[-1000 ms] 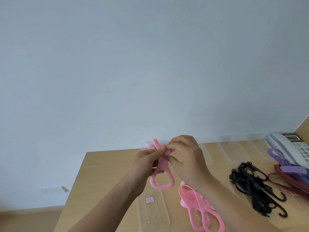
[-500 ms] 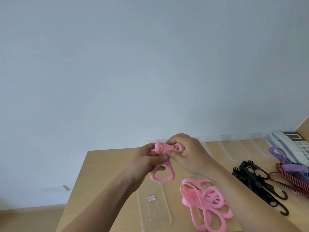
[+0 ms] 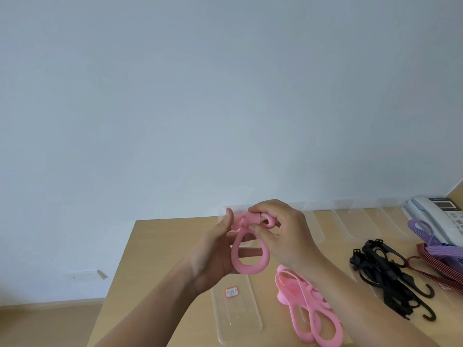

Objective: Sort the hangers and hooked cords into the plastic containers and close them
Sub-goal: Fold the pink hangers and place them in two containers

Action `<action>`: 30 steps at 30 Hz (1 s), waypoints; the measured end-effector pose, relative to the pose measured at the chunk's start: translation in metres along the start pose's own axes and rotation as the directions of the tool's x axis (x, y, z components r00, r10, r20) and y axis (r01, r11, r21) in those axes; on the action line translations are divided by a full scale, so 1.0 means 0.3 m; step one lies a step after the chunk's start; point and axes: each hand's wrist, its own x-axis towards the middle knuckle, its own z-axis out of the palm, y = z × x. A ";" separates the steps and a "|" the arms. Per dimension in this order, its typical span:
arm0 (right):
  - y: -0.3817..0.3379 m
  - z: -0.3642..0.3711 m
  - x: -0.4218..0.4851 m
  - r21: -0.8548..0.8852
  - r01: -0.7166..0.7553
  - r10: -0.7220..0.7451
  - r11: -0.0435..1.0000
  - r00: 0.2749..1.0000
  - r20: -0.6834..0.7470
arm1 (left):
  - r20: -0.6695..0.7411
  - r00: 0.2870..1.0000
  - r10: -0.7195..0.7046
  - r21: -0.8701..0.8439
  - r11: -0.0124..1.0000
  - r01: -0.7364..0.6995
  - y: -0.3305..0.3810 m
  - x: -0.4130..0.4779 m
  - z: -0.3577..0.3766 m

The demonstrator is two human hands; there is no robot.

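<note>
Your left hand (image 3: 213,254) and right hand (image 3: 288,236) grip one pink hanger (image 3: 249,270) above the table (image 3: 160,249).
The right pinches its folded top; the left steadies the loop.

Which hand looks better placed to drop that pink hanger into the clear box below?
Probably the left: the left hand holds the pink hanger over the labelled clear container, while the right hand only pinches its folded top.
</note>
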 end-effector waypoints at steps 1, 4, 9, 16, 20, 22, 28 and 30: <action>0.000 0.016 -0.005 -0.021 0.049 -0.049 0.999 0.999 -0.017 | 0.017 1.000 -0.002 -0.024 1.000 0.003 0.004 -0.003 -0.003; 0.004 0.066 -0.019 -0.078 0.143 -0.148 0.987 0.987 -0.056 | 0.039 0.999 0.007 0.007 1.000 -0.007 0.016 -0.019 -0.009; 0.008 0.129 -0.035 -0.165 0.165 -0.158 0.972 0.986 0.055 | 0.021 0.999 0.040 -0.015 0.999 -0.040 0.017 -0.055 -0.041; -0.046 0.182 -0.024 -0.087 0.016 -0.004 0.996 0.990 0.140 | 0.026 0.999 -0.021 -0.158 0.987 0.025 0.031 -0.104 -0.121; -0.088 0.217 -0.032 -0.094 -0.010 0.028 0.996 0.981 0.191 | 0.008 0.999 -0.039 -0.152 0.988 0.040 0.025 -0.113 -0.165; -0.091 0.236 -0.049 -0.139 -0.005 0.036 0.990 0.974 0.222 | -0.013 0.999 -0.050 -0.132 0.990 0.047 0.006 -0.114 -0.186; -0.046 0.272 -0.101 -0.162 -0.018 0.054 0.987 0.973 0.224 | -0.051 0.992 -0.114 -0.158 0.982 0.104 -0.055 -0.080 -0.240; -0.006 0.275 -0.117 -0.162 -0.023 0.066 0.987 0.962 0.266 | -0.037 0.989 -0.140 -0.166 0.977 0.132 -0.072 -0.064 -0.254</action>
